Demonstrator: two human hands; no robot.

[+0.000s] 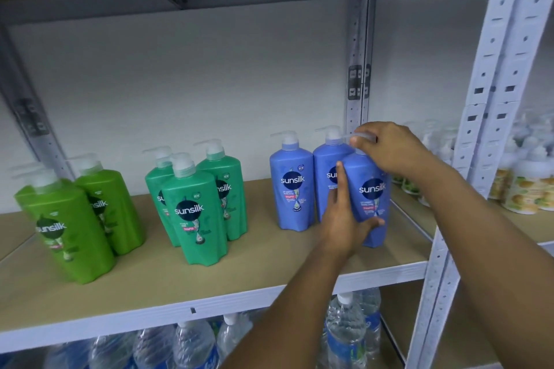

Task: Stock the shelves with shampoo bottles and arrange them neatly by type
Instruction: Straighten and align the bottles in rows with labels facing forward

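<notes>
Single head-worn wide-angle view, close in, facing forward and slightly down onto the shelf board [209, 287] at about arm's length, upright post [494, 99] at right edge; no second view.

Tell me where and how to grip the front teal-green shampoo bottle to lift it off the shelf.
Probably the front teal-green bottle by its broad body, coming from the open shelf front: it stands upright and foremost in its group, with two like bottles close behind. The pump head is narrow.

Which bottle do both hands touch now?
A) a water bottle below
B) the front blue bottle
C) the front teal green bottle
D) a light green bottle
B: the left hand holds the front blue bottle by its body, and the right hand pinches its pump.
</notes>
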